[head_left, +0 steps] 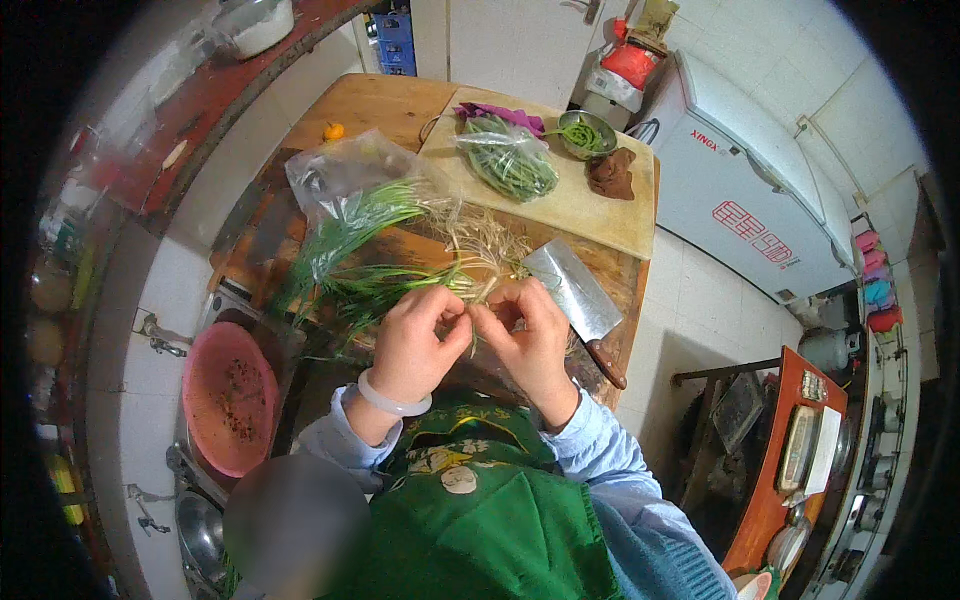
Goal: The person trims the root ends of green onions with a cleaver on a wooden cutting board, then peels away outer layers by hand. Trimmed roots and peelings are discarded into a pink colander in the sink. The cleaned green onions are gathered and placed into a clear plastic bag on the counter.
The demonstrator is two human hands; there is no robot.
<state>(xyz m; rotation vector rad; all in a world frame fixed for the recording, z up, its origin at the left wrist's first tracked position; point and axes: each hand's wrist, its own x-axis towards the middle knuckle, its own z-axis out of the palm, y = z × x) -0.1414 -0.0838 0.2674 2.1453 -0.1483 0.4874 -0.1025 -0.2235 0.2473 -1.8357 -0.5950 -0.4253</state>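
My left hand [424, 337] and my right hand [529, 334] meet over the near part of the wooden table [390, 90], thumbs and fingertips pinching a small green stalk [474, 341] between them. Just beyond my fingers lie green onions [375, 281] with their pale, stringy roots [487, 240] pointing right. More green onions [367, 214] lie behind them, partly in a clear plastic bag [322, 169]. Right of my right hand rests a cleaver [574, 289], its wooden handle towards me. What exactly each fingertip touches is partly hidden.
A cutting board [630, 225] holds a bag of green beans [506, 161], a metal bowl [589, 135] and a brown cloth [611, 174]. A pink basin [229, 397] sits at the sink on the left. A chest freezer [750, 172] stands back right. Someone's blurred head is at lower left.
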